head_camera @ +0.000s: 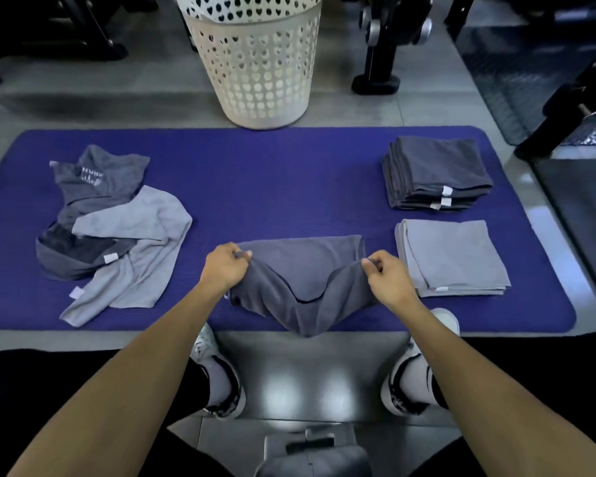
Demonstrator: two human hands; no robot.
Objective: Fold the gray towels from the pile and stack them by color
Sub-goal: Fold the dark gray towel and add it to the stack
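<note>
A dark gray towel [303,270] lies partly on the near middle of the blue mat [255,173], sagging over the mat's front edge. My left hand [224,268] pinches its left corner and my right hand [386,275] pinches its right corner, both lifted a little. On the left of the mat is the unfolded pile [111,228], with dark gray and light gray towels mixed. At the right stand a folded dark gray stack [434,170] at the back and a folded light gray stack [455,256] in front of it.
A white perforated laundry basket [258,63] stands on the floor just behind the mat. Black gym equipment [379,46] fills the back and right side. My shoes [217,370] rest on the floor at the mat's front edge.
</note>
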